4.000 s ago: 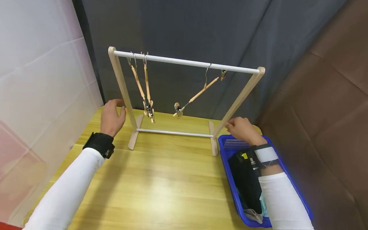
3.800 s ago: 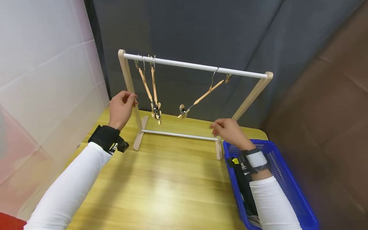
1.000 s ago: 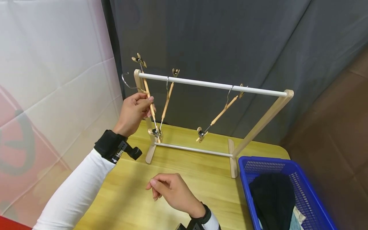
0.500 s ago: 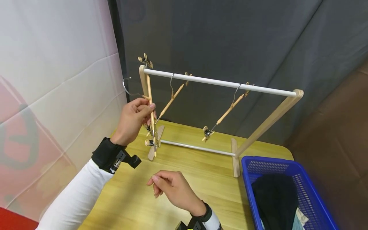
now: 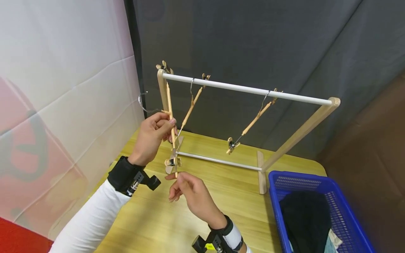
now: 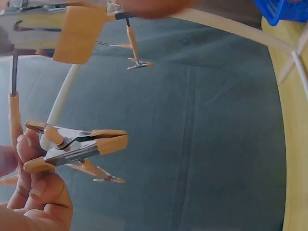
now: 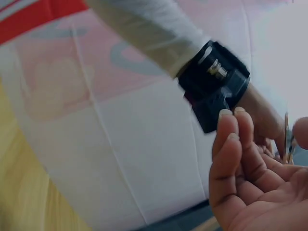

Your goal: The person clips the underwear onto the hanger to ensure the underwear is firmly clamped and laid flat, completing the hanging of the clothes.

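My left hand (image 5: 153,137) pinches the bar of a wooden clip hanger (image 5: 169,102) between thumb and fingers. The hanger's metal hook is off the rail and points left. Its near clip (image 5: 173,162) hangs below my left hand, and the left wrist view shows a clip (image 6: 79,144) with orange tips beside the fingers. My right hand (image 5: 196,196) is just below the near clip, thumb and index finger at its lower end. Whether they touch cannot be told. In the right wrist view, the right fingers (image 7: 231,159) are loosely bent.
A wooden rack with a white rail (image 5: 246,90) stands on the yellow table (image 5: 152,218). Two more clip hangers hang on it, one left (image 5: 192,107) and one right (image 5: 257,118). A blue basket (image 5: 299,178) with dark cloth (image 5: 305,221) stands at the right.
Earlier the hanger hung on the rail; my left hand has since lifted it off. Over the last half second, my right hand has risen from below to the hanger's near clip.
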Tool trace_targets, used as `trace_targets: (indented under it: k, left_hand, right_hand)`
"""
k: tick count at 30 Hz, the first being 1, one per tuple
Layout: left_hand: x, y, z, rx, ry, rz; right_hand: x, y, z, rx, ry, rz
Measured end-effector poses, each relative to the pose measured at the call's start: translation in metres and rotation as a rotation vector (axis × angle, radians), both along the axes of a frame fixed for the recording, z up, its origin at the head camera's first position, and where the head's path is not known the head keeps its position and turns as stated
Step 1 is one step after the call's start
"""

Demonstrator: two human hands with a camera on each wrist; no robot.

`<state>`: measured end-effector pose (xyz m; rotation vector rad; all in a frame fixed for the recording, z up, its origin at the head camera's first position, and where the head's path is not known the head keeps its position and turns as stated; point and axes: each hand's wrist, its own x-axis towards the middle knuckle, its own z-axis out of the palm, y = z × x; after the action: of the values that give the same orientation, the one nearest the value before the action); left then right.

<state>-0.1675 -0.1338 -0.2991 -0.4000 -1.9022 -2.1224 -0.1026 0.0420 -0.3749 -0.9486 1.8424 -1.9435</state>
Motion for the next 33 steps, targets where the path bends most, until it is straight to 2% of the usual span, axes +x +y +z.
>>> trace_targets:
  k: [8,18,26,33]
  left_hand:
    - [-0.002,0.005,-0.008,-0.036,-0.023,0.048]
    - [0.003,0.008,-0.022,-0.029,-0.081,0.016]
    - [0.006,0.010,-0.036,0.009,-0.094,0.021]
    - [0.007,0.013,-0.042,0.074,-0.114,0.010]
  right_hand:
    - [0.001,-0.005,0.004,-0.097,-0.030,-0.058]
    - [0.010,-0.011,-0.005,-0.131,-0.102,-0.019]
    - [0.012,-0.011,-0.013,-0.105,-0.092,-0.043]
    - [0.012,-0.010,-0.021,-0.048,-0.095,-0.091]
